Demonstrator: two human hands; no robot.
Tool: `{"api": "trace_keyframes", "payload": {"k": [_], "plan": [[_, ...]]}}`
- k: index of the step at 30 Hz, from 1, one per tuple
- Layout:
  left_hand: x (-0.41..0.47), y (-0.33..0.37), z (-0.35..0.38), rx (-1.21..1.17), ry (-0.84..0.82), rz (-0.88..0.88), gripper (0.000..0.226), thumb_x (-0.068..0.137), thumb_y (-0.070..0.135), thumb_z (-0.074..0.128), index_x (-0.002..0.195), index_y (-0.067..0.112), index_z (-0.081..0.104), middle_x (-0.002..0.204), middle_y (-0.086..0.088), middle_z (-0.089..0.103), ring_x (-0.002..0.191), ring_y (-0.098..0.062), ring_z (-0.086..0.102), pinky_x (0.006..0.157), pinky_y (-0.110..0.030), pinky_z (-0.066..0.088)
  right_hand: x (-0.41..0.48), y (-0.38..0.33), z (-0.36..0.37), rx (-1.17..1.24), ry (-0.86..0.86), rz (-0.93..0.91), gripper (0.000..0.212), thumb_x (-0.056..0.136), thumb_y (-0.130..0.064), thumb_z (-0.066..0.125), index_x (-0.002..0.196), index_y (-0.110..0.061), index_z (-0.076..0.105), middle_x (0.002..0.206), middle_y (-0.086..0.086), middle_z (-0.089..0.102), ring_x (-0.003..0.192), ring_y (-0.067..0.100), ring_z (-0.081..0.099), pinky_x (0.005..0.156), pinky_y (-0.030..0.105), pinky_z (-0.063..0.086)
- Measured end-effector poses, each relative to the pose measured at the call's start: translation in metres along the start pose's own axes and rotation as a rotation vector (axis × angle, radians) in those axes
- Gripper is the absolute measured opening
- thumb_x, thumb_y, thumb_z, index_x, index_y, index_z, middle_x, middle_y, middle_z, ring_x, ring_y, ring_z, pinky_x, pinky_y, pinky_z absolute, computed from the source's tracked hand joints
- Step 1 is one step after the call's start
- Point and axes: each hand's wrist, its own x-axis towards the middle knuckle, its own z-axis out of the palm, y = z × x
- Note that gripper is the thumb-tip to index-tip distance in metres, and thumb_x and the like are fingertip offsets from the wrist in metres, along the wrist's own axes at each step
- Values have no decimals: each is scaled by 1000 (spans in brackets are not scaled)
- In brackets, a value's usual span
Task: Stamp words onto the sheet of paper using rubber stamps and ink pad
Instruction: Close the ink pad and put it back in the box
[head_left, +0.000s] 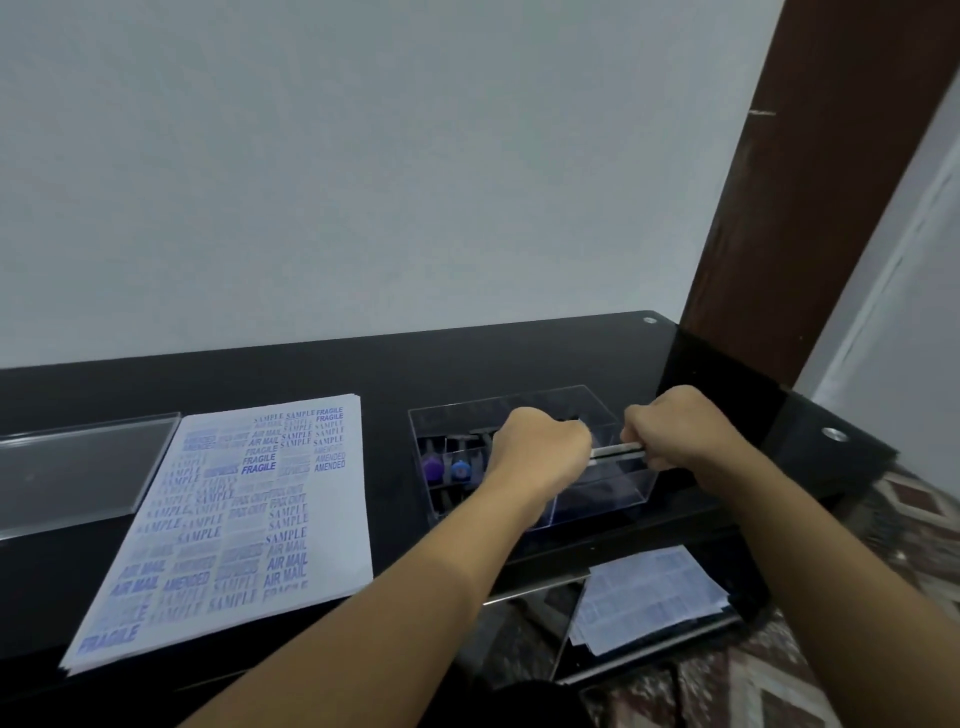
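Observation:
A sheet of paper, stamped all over in blue with words such as SAMPLE, FRAGILE and AIR MAIL, tops a thin stack on the black desk. To its right stands a clear acrylic box with rubber stamps upright in its left compartments. Both my hands are over the box. My left hand and my right hand each grip one end of a flat, thin, silvery object, perhaps the ink pad; I cannot tell what it is.
A clear acrylic lid lies at the desk's left side. Printed papers sit on a lower shelf below the desk's front edge. A brown wooden post rises at the right, with patterned floor beneath. The wall is close behind the desk.

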Motion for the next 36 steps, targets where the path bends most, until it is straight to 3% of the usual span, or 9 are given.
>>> {"api": "trace_keyframes", "payload": {"k": [3, 8, 14, 17, 21, 25, 29, 34, 36], "plan": [[6, 5, 0, 60, -16, -4, 26, 82, 15, 53, 61, 16, 37, 53, 3, 33, 50, -16, 32, 53, -29, 29, 1, -8, -1, -123, -32, -41, 25, 84, -20, 58, 73, 1, 66, 70, 13, 67, 65, 30, 65, 61, 37, 55], [13, 9, 0, 223, -108, 16, 26, 90, 21, 53, 66, 15, 44, 59, 1, 39, 53, -15, 36, 51, -24, 30, -2, -21, 4, -336, -115, -110, 30, 94, -20, 57, 68, -8, 52, 68, 6, 55, 53, 17, 49, 44, 23, 33], [13, -1, -2, 291, -169, 5, 19, 91, 15, 50, 83, 3, 63, 66, -20, 54, 49, -15, 35, 51, -25, 31, -8, -20, 8, -475, -169, -157, 26, 96, -15, 55, 70, -10, 53, 70, 5, 55, 56, 15, 48, 45, 24, 35], [14, -6, -4, 284, -154, -7, 19, 87, 10, 46, 69, 9, 50, 65, -4, 52, 51, -16, 34, 55, -30, 32, -7, -16, 6, -464, -157, -160, 28, 96, -20, 58, 70, -11, 53, 71, 6, 57, 58, 16, 52, 46, 24, 36], [13, -8, -5, 258, -139, -16, 19, 86, 10, 46, 66, 11, 48, 65, -8, 55, 52, -15, 33, 57, -31, 33, -5, -10, 7, -450, -150, -154, 35, 95, -28, 61, 65, -11, 54, 67, 5, 57, 55, 16, 51, 45, 24, 36], [11, -8, -9, 220, -133, 6, 27, 87, 13, 52, 60, 15, 46, 54, 1, 38, 53, -15, 35, 63, -33, 38, -3, -4, 11, -425, -147, -144, 36, 95, -35, 63, 70, -9, 59, 69, 6, 62, 54, 16, 52, 49, 25, 41], [10, -10, -15, 192, -134, 24, 29, 85, 12, 51, 58, 15, 41, 53, 2, 35, 53, -16, 32, 59, -33, 30, 0, 1, 15, -402, -139, -142, 35, 95, -35, 62, 75, -7, 62, 67, 6, 62, 53, 16, 52, 50, 27, 43], [9, -14, -25, 194, -119, 60, 26, 87, 17, 53, 62, 11, 55, 57, 3, 48, 58, -17, 44, 62, -34, 40, 0, 2, 21, -422, -131, -131, 36, 95, -40, 59, 80, -8, 63, 76, 9, 61, 60, 19, 56, 49, 26, 40], [10, -17, -29, 180, -122, 75, 24, 88, 19, 52, 82, 5, 71, 75, 1, 65, 74, -17, 58, 76, -40, 52, -2, 0, 22, -432, -135, -136, 35, 95, -38, 58, 77, -8, 61, 74, 8, 58, 59, 19, 54, 49, 26, 37]]}}
